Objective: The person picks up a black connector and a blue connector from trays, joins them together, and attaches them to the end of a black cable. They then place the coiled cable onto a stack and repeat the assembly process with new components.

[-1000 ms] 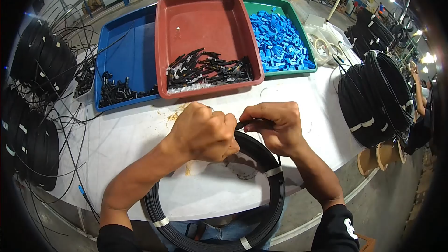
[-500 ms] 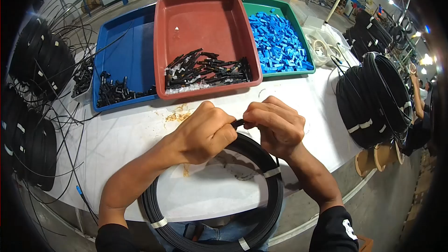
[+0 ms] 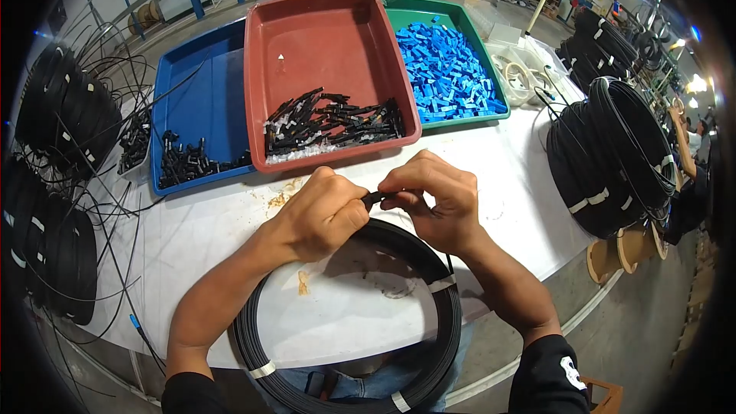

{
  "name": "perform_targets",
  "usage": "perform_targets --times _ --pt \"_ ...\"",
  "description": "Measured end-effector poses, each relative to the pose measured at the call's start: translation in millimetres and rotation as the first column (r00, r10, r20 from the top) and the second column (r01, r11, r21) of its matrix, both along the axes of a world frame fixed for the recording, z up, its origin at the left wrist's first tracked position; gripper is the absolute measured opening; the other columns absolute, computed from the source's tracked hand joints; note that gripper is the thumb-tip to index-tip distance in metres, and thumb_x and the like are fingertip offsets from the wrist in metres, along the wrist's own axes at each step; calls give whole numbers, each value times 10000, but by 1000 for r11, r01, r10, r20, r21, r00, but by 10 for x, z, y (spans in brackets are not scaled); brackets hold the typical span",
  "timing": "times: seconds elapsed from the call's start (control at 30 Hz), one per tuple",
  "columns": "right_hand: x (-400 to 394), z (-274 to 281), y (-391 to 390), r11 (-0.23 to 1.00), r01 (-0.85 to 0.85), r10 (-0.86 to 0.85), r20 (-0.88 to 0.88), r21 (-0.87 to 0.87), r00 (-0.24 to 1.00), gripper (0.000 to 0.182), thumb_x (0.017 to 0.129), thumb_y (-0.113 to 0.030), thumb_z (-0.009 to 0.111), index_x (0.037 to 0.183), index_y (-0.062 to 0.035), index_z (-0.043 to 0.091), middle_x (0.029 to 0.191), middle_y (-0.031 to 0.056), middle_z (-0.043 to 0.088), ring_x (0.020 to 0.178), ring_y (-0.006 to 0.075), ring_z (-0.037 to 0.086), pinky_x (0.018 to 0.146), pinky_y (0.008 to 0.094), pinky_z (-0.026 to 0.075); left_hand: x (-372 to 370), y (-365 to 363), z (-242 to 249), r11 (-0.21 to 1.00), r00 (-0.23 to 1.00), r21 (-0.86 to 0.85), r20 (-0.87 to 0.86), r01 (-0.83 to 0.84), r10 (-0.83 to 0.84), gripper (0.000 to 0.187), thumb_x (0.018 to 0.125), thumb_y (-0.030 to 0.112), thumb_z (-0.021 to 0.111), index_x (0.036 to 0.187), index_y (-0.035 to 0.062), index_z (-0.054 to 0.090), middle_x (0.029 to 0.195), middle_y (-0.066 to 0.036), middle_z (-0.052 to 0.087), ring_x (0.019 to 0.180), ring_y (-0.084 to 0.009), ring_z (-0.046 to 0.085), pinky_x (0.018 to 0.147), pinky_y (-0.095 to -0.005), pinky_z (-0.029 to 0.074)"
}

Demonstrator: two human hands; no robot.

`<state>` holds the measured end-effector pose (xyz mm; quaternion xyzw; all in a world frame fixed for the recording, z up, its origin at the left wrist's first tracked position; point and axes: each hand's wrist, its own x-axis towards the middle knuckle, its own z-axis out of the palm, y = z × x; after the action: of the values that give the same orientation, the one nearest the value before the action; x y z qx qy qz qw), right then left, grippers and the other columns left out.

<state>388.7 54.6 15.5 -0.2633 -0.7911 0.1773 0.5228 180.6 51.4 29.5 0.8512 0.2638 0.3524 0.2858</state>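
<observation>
A small black connector piece (image 3: 373, 198) is held between both hands above the far edge of a taped black cable coil (image 3: 454, 314). My left hand (image 3: 328, 215) is closed round its left end. On its right end, my right hand (image 3: 435, 201) pinches with thumb and fingers. The coil hangs partly over the table's front edge, above my lap. Behind the hands, a red tray (image 3: 326, 27) holds black and clear parts. Its neighbours are a blue tray (image 3: 199, 77) with black parts and a green tray (image 3: 481, 46) full of blue pieces.
Black cable coils stand at the left (image 3: 65, 107) and right (image 3: 606, 157), with loose cables crossing the left side. A clear bin (image 3: 517, 80) sits beyond the green tray. Yellowish debris (image 3: 285, 195) lies on the white table (image 3: 521, 176). Another person's arm (image 3: 681, 138) shows far right.
The camera view has shifted slightly. My right hand's fingers have opened up a little into a pinch, showing more of the black piece, and both hands appear slightly farther left.
</observation>
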Motion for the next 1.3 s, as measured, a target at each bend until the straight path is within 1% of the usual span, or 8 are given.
perform_targets --times 0.13,0.2,0.5,0.6,0.7,0.83,1.0,1.3 --pt "18 35 8 979 -6 -6 58 204 998 280 653 136 779 854 -36 690 752 52 671 623 168 601 528 288 455 63 -76 -1 996 1000 84 7 -24 23 299 787 116 523 541 -31 440 518 -207 419 442 -381 420 477 -478 357" --pt "42 112 -41 976 -20 3 79 218 997 281 644 142 773 847 -34 691 741 60 669 617 180 601 517 298 448 75 -99 52 996 999 -90 -38 12 -15 275 762 129 525 545 -35 485 494 -211 462 412 -367 441 465 -466 381" --pt "122 96 -104 933 -167 167 -27 -320 986 250 692 173 671 901 38 678 782 122 693 691 192 706 650 321 581 136 -269 152 937 898 312 -351 -155 265 288 708 216 579 556 -28 575 493 -219 539 471 -383 590 529 -415 525" --pt "100 79 -58 917 -194 202 -13 -350 979 267 693 156 691 920 15 692 834 124 704 692 213 707 636 341 579 53 -157 179 978 924 181 -345 -105 163 297 707 225 583 553 -29 565 505 -226 545 483 -402 584 541 -441 518" --pt "2 -23 49 939 -138 113 95 315 989 270 720 85 681 958 -38 714 918 84 692 682 227 689 584 331 566 -82 24 179 1000 956 -19 -293 -7 1 317 742 255 579 627 -40 583 569 -234 582 549 -420 600 587 -453 516" --pt "116 -84 226 861 -66 -35 188 505 981 340 699 83 646 994 -65 730 935 70 685 673 201 677 504 304 545 -167 168 267 989 968 -136 -237 48 -80 413 853 348 541 977 -38 617 823 -271 638 755 -421 635 698 -444 507" --pt "398 -83 527 925 139 -195 128 354 972 418 716 163 593 1059 -43 713 1016 142 704 806 291 718 655 352 594 -535 521 91 972 947 -206 270 -116 171 234 820 28 583 1046 4 635 908 -92 679 817 -122 641 738 -278 534" --pt "421 -227 686 931 99 -208 -287 -351 935 325 927 140 550 1190 -23 650 1093 48 696 959 110 664 712 214 513 -524 706 46 943 913 81 -235 -324 334 72 777 17 570 773 -14 635 624 -94 620 580 -136 604 542 -315 441"
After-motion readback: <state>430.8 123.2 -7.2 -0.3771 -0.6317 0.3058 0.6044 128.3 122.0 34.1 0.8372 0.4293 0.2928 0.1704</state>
